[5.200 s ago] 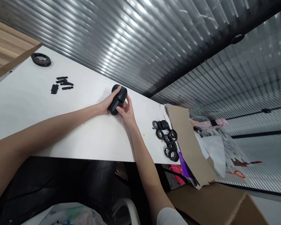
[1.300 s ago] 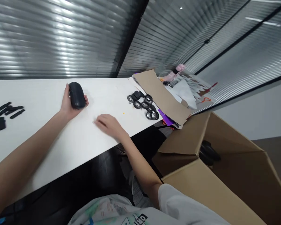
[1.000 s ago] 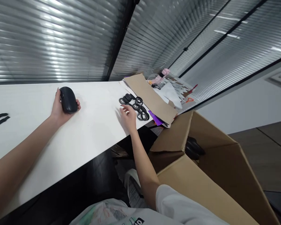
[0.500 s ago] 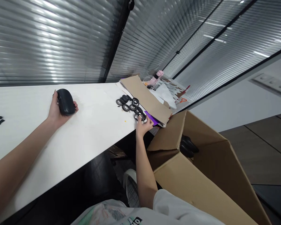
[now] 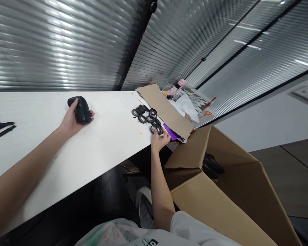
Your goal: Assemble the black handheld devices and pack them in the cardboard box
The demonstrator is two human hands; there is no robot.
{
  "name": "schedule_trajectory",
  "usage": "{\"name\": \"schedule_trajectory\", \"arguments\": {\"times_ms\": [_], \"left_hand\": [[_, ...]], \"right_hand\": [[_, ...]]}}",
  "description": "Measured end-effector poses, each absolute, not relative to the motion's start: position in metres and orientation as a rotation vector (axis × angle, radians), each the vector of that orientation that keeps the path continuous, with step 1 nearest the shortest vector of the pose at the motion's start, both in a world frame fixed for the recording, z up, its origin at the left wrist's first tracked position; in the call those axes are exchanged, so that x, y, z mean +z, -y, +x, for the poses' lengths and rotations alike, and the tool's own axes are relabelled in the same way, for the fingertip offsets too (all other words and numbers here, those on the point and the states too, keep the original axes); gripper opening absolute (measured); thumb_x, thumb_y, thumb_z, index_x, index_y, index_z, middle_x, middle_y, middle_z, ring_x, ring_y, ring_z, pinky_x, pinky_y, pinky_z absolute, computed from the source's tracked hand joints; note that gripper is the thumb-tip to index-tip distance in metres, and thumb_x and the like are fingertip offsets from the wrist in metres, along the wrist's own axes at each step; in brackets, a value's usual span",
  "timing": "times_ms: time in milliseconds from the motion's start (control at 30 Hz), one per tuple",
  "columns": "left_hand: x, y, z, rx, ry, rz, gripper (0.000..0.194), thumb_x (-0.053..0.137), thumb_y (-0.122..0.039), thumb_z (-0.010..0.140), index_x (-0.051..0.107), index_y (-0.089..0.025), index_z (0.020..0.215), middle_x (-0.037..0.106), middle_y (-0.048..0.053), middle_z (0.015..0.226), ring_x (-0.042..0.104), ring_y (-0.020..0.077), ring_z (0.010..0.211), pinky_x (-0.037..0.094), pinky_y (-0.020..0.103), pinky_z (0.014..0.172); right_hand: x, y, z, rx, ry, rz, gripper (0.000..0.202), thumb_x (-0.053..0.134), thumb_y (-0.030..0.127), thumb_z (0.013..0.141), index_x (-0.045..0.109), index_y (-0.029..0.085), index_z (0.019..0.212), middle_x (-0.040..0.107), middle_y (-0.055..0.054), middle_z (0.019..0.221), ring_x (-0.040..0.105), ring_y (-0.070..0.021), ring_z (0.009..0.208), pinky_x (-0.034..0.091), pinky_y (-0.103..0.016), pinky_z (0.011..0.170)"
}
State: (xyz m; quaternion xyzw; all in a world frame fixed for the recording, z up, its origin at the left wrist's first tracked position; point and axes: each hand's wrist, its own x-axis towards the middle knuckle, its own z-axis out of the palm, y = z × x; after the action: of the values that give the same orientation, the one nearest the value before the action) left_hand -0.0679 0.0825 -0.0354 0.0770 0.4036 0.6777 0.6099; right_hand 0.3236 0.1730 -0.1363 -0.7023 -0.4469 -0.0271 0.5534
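My left hand (image 5: 73, 119) is closed around a smooth, rounded black object (image 5: 82, 111) shaped like a large computer mouse, held over the white table. The thumb lies across its upper end and fingertips show at its right side. At the table's right edge my right hand (image 5: 159, 140) has its thumb and fingers closed on a black ring (image 5: 154, 129) at the near end of a loose pile. More black rings (image 5: 142, 119) with notched holes lie flat or leaning on each other just beyond that hand.
Flat black strips (image 5: 5, 131) lie on the white table (image 5: 110, 136) at left. Cardboard sheets (image 5: 166, 109) and a purple piece (image 5: 170, 132) lie beside the rings. An open cardboard box (image 5: 233, 194) stands at right with black rounded objects (image 5: 212, 165) inside. A ribbed glass wall (image 5: 87, 44) backs the table.
The view has swung a little left, showing more strips. My left hand has tilted the black object, its thumb now on the upper end. My right hand stays at the rings.
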Motion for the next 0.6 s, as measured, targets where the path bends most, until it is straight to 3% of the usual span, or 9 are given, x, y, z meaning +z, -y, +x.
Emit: {"name": "schedule_trajectory", "arguments": {"times_ms": [67,100,200,300,467,600], "left_hand": [[-0.042,-0.083,-0.066,1.535,-0.967,0.313,0.027,0.07,-0.04,0.105,0.064,-0.015,0.111,0.077,0.012,0.095,0.08,0.0231,0.08,0.066,0.031,0.069],[-0.046,-0.084,-0.066,1.523,-0.977,0.381,0.031,0.079,-0.036,0.098,0.062,-0.016,0.114,0.078,0.012,0.099,0.082,0.0252,0.084,0.067,0.032,0.071],[-0.058,-0.088,-0.065,1.502,-0.981,0.528,0.061,0.096,-0.028,0.077,0.054,-0.024,0.121,0.08,0.011,0.106,0.084,0.0305,0.09,0.069,0.039,0.075],[-0.064,-0.089,-0.065,1.529,-0.994,0.564,0.082,0.104,-0.024,0.066,0.049,-0.029,0.126,0.078,0.007,0.112,0.084,0.0299,0.087,0.069,0.041,0.075],[-0.066,-0.086,-0.064,1.535,-1.027,0.689,0.076,0.109,-0.025,0.055,0.059,-0.023,0.113,0.073,0.005,0.099,0.078,0.0261,0.076,0.065,0.036,0.064],[-0.071,-0.087,-0.066,1.505,-1.013,0.735,0.075,0.11,-0.03,0.057,0.061,-0.022,0.115,0.075,0.009,0.107,0.079,0.0285,0.083,0.064,0.036,0.064]], "right_hand": [[-0.134,-0.171,0.324,-0.069,1.106,-1.624,0.038,0.067,0.031,0.088,0.077,0.016,0.12,0.067,-0.016,0.12,0.06,-0.0341,0.12,0.049,-0.054,0.115],[-0.133,-0.169,0.324,-0.07,1.134,-1.603,0.038,0.066,0.031,0.087,0.077,0.015,0.12,0.07,-0.017,0.119,0.06,-0.0332,0.117,0.049,-0.052,0.113],[-0.131,-0.168,0.324,-0.055,1.191,-1.57,0.039,0.064,0.033,0.087,0.075,0.013,0.118,0.074,-0.016,0.112,0.063,-0.0289,0.102,0.053,-0.048,0.102],[-0.129,-0.167,0.322,-0.027,1.212,-1.566,0.036,0.063,0.034,0.087,0.075,0.015,0.115,0.073,-0.012,0.1,0.062,-0.0258,0.089,0.055,-0.043,0.09],[-0.125,-0.164,0.318,0.005,1.251,-1.538,0.033,0.062,0.028,0.082,0.075,0.017,0.11,0.072,-0.01,0.095,0.063,-0.0242,0.085,0.055,-0.038,0.08],[-0.12,-0.158,0.308,-0.026,1.266,-1.48,0.033,0.06,0.031,0.085,0.078,0.017,0.11,0.072,-0.012,0.1,0.064,-0.0256,0.091,0.057,-0.04,0.082]]}}
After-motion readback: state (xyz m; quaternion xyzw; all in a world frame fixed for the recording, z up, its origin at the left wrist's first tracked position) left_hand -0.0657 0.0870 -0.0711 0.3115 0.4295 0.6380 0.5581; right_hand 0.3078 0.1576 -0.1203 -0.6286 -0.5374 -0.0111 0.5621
